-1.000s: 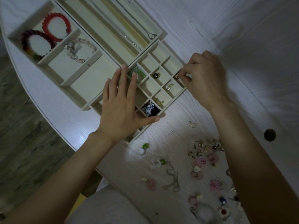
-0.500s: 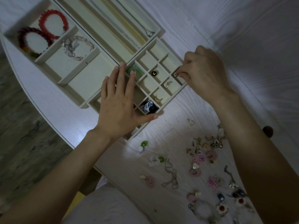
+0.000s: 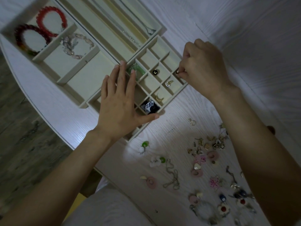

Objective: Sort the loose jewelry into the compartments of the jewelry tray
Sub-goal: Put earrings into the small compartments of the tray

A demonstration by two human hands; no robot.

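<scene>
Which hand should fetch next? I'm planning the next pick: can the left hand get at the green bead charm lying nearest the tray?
Probably yes. The left hand lies flat and holds nothing, and bare table separates it from the green bead charm. The right hand is busy pinching a small gold piece.

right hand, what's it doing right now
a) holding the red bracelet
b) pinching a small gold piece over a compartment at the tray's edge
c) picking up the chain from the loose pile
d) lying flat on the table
b: the right hand has its fingers curled, pinching a small gold piece over an edge compartment of the jewelry tray, far from the red bracelet and the chain.
</scene>
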